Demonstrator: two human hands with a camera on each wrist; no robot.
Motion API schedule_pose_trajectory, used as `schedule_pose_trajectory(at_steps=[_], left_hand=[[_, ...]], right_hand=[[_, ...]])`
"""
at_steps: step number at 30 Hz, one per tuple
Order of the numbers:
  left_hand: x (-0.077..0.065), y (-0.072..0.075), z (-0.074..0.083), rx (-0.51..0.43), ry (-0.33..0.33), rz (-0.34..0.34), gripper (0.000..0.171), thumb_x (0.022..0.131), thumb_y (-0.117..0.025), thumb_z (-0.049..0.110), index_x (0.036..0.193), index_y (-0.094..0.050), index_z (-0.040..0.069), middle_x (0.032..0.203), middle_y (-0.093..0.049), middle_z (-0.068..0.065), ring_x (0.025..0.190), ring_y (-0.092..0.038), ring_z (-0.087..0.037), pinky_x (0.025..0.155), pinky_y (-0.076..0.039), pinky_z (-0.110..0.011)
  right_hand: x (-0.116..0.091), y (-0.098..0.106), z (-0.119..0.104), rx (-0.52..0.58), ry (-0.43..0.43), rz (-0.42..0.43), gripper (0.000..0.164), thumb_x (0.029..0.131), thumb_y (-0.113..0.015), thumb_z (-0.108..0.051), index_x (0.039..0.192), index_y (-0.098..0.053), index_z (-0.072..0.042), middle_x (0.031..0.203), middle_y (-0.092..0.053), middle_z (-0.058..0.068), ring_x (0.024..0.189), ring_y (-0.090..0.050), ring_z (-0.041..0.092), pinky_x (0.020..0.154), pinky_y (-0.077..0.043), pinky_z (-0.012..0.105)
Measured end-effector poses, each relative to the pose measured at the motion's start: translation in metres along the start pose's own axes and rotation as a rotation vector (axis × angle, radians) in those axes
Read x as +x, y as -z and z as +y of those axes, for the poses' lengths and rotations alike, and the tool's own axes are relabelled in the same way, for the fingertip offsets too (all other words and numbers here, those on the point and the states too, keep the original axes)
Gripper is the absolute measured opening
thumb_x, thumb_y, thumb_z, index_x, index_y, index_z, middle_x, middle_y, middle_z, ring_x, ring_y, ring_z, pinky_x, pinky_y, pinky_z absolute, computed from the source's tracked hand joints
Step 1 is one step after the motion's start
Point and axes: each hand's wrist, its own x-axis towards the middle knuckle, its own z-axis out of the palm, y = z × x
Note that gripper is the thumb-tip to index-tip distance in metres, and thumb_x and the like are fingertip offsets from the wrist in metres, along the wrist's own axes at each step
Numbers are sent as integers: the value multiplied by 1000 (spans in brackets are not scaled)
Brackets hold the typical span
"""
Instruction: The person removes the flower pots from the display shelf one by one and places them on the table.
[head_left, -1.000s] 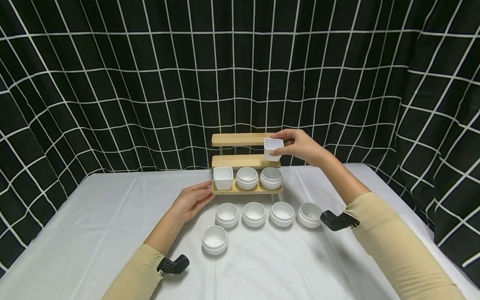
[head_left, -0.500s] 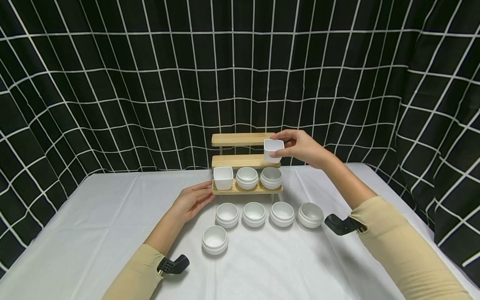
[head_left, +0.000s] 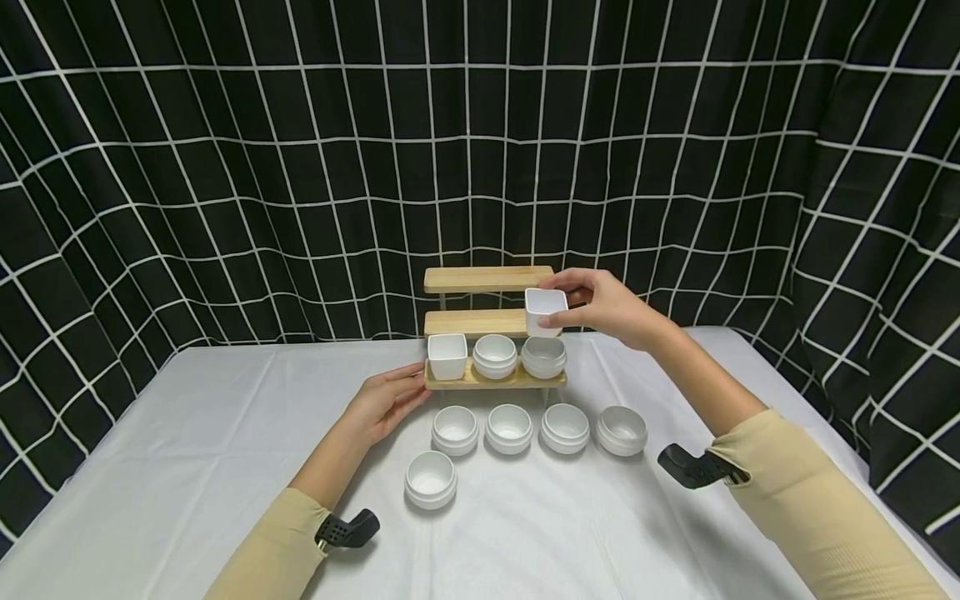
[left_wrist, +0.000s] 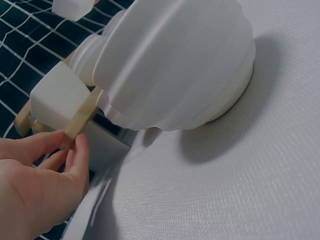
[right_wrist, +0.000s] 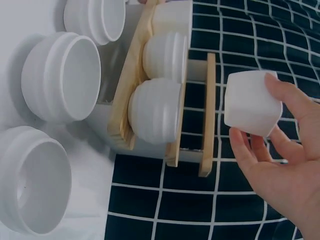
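A three-step wooden display stand [head_left: 480,323] is at the middle of the table in the head view. My left hand [head_left: 387,402] pinches the left end of its lowest board [left_wrist: 82,116] between thumb and fingers. On that board sit a square white bowl [head_left: 447,357] and two round ribbed white bowls, one in the middle [head_left: 494,356] and one at the right [head_left: 543,357]. My right hand [head_left: 609,308] holds another square white bowl [head_left: 545,307] upright by its side. That bowl overlaps the right end of the middle board in the head view, and the right wrist view shows it apart from the boards.
Before the stand, several round white bowls [head_left: 509,429] form a row on the white tablecloth [head_left: 225,433]. One more round bowl [head_left: 431,479] stands nearer, at the left. A black curtain with white grid lines [head_left: 480,150] hangs behind and at both sides.
My right hand has come down slightly with the square bowl, toward the middle board. My left hand stays at the stand's lowest board.
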Motion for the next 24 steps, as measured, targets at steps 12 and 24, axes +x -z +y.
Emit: schedule_pose_trajectory(at_steps=[12,24], left_hand=[[0,0,0,-1,10,6,48,107,-49,-9,155,-41,-12,157,-42,-36,105,-69,-13,110,-56,-27],[0,-1,0,-3,14,16,48,107,-50,-8,154,-42,-12,157,-43,-35,102,-69,-11,109,-57,-27]], right_hand=[[-14,-9,-1,-7,31,-9,56,89,-84,-7,139,-62,3,130,-65,17,103,-61,19,87,-56,18],[-27,-20,2,29,50,-33,56,87,-85,-5,138,-62,3,128,-67,18,101,-61,20,84,-56,18]])
